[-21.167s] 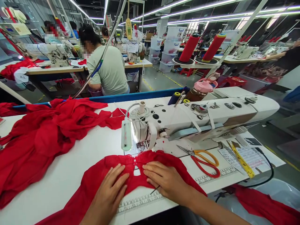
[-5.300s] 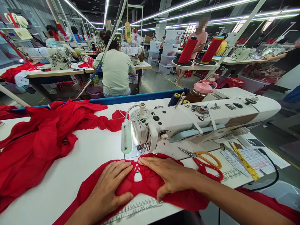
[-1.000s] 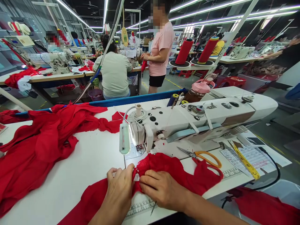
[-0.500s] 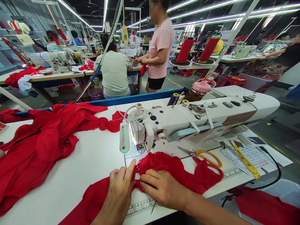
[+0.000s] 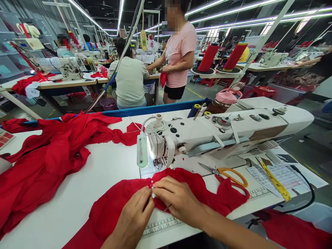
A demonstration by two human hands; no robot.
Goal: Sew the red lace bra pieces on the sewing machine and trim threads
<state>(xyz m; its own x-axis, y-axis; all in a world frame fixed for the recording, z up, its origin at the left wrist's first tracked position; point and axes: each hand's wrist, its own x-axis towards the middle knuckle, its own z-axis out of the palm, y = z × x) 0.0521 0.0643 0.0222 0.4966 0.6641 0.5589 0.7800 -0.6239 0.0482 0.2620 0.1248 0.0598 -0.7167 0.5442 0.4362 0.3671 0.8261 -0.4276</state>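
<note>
A strip of red fabric (image 5: 109, 204) lies across the table just in front of the sewing machine (image 5: 223, 128), with a lacy, gathered part near the needle area. My left hand (image 5: 136, 211) pinches the cloth at its middle, thumb against fingertips. Close beside it, my right hand (image 5: 178, 195) is closed on the same fabric, fingers curled. Between the two sets of fingertips shows a small white bit (image 5: 153, 193). Under the right hand's fingers a thin metal piece pokes out; its kind is hidden. The presser foot (image 5: 158, 162) stands just behind the cloth.
Orange-handled scissors (image 5: 230, 175) lie right of the fabric, partly under it. A yellow tape measure (image 5: 275, 180) rests on written papers. A red fabric heap (image 5: 54, 148) covers the table's left. A person in pink (image 5: 180, 52) stands beyond, near a seated person (image 5: 129, 77).
My left hand has drawn back toward me, its raised index finger now bent into a pinch. The fabric's left part lies more spread out. The right hand has shifted slightly up.
</note>
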